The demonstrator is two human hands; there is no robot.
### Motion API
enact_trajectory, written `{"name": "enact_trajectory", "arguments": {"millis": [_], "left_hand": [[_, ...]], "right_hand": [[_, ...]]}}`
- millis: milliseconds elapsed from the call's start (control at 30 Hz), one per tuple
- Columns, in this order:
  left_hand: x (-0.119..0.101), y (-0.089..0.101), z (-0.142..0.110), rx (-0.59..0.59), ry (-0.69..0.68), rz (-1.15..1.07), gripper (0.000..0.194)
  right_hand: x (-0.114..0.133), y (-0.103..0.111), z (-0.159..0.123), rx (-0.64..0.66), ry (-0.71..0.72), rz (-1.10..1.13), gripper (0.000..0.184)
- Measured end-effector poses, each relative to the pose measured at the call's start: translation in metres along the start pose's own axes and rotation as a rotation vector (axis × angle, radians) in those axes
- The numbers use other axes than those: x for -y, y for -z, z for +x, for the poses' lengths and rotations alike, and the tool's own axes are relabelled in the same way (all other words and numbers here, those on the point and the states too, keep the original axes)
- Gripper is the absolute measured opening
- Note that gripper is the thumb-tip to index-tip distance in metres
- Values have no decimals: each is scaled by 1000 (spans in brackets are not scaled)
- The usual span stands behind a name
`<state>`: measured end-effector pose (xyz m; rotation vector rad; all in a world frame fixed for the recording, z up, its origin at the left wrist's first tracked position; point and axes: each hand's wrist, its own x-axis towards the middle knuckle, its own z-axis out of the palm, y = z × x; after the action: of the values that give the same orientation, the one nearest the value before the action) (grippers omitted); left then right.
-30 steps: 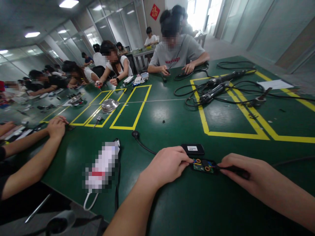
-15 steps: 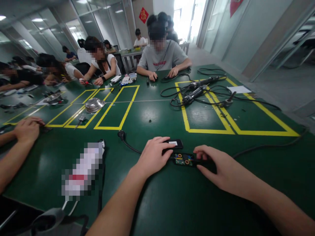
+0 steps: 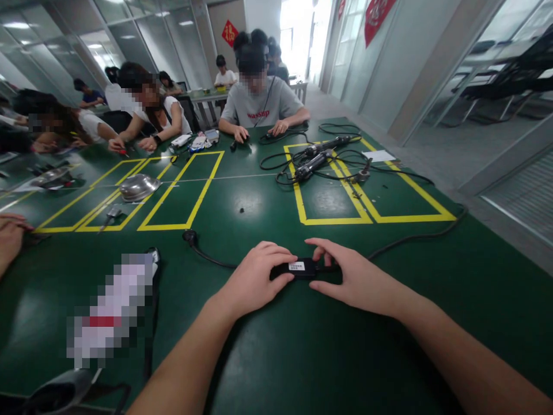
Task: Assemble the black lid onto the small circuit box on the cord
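Observation:
A small black plastic case (image 3: 308, 267) with a white label on its cover lies on the green table in front of me. The cover hides the circuit board inside. My left hand (image 3: 261, 275) grips the case's left part between thumb and fingers. At the right end, my right hand (image 3: 341, 271) has thumb and index finger spread apart around the case, its other fingers curled near the cable. A black cable (image 3: 415, 241) runs out to the right. To the left, another length of cable ends in a black plug (image 3: 189, 236).
A pixelated pale object (image 3: 114, 305) lies at the left near a dark cord. Beyond are a metal bowl (image 3: 139, 188), electric screwdrivers (image 3: 314, 166) with coiled cords, and yellow tape rectangles (image 3: 337, 221). A co-worker's hand (image 3: 11, 233) rests at the left edge; other people sit opposite.
The labelled cover, lying just behind the open case before, now sits over it and hides the circuit board. My left hand has moved it there. The view has turned slightly right.

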<state>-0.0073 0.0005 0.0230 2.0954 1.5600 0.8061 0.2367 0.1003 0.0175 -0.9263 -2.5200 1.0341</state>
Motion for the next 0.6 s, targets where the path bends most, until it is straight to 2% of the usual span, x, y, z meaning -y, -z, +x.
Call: {"name": "enact_trajectory", "arguments": {"millis": [133, 200, 600], "left_hand": [[3, -1, 1, 18, 14, 30, 31], [6, -1, 2, 17, 19, 34, 30], [-2, -2, 2, 9, 12, 122, 29]], "right_hand": [[0, -2, 3, -26, 88, 10, 37], [-1, -2, 5, -29, 121, 4, 26], [-3, -1, 8, -57, 182, -185, 26]]}}
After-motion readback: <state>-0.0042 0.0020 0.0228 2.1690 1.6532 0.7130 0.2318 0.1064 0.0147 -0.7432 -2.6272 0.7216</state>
